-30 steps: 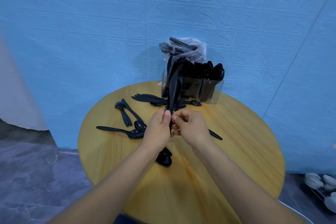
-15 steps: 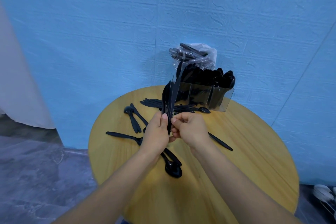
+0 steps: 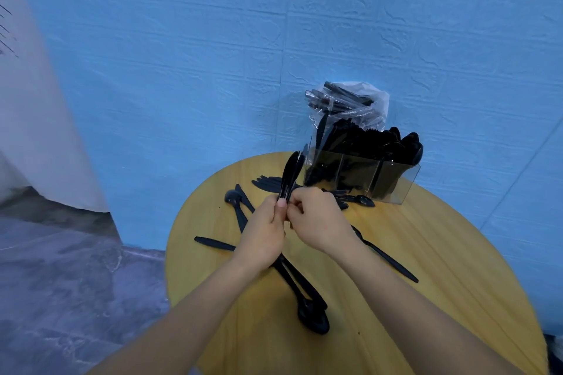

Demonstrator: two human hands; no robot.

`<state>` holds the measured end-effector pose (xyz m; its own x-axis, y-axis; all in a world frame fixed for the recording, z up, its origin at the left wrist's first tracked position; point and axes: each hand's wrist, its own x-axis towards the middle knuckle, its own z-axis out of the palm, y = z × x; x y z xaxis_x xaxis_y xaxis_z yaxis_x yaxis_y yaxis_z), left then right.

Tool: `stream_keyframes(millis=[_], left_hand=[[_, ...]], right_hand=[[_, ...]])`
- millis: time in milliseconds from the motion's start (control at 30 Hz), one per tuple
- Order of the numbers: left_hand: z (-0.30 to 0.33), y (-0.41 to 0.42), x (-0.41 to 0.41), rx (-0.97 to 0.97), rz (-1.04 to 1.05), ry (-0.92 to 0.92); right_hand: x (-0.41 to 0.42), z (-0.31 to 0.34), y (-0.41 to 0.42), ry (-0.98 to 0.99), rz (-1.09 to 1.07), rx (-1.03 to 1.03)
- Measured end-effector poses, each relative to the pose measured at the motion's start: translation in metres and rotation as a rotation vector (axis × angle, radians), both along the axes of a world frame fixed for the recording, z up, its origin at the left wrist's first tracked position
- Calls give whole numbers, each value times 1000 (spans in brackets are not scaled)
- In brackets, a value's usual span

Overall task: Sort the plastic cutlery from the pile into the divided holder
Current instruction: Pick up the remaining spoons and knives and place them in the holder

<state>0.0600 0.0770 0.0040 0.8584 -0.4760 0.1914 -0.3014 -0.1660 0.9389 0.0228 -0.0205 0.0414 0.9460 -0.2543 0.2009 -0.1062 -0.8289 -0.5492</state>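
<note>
Blue textured wall [image 3: 213,70] behind, and right up against it a round wooden table [image 3: 441,253] with black plastic cutlery all over it. Both hands meet over the middle of the table: the left hand [image 3: 262,231] grips a small upright bunch of black cutlery [image 3: 291,175] by the handles, thumb pressed on the front, and the right hand [image 3: 320,219] pinches the same bunch from the other side with curled fingers. The tips of the bunch stick up and lean slightly right, ending just in front of the clear divided holder [image 3: 393,179].

That holder sits at the far edge of the table, and its compartments are already packed with black pieces, so dark I can't tell which type is in which section. A crinkly plastic bag [image 3: 365,103] with more cutlery rests behind and above it.

Loose stuff on the tabletop: a couple of spoons [image 3: 236,204] to the left, a fanned group of knives [image 3: 268,184] near the holder, a single long piece [image 3: 387,259] under the right wrist, and a few spoons stacked together [image 3: 310,304] close to the forearms. Grey stone-look floor [image 3: 61,283] at lower left.
</note>
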Motion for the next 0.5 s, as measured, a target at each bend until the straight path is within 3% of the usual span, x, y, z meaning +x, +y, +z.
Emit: stream_keyframes(millis=[67, 200, 267, 500], left_hand=[[-3, 3, 6, 14, 2, 5], [-7, 5, 14, -56, -55, 174], [-5, 5, 15, -80, -83, 241], [0, 5, 20, 12, -80, 88]], right_hand=[[6, 4, -8, -9, 2, 40], [22, 9, -24, -131, -65, 421], [29, 8, -22, -174, -83, 506], [42, 7, -9, -310, -195, 397]])
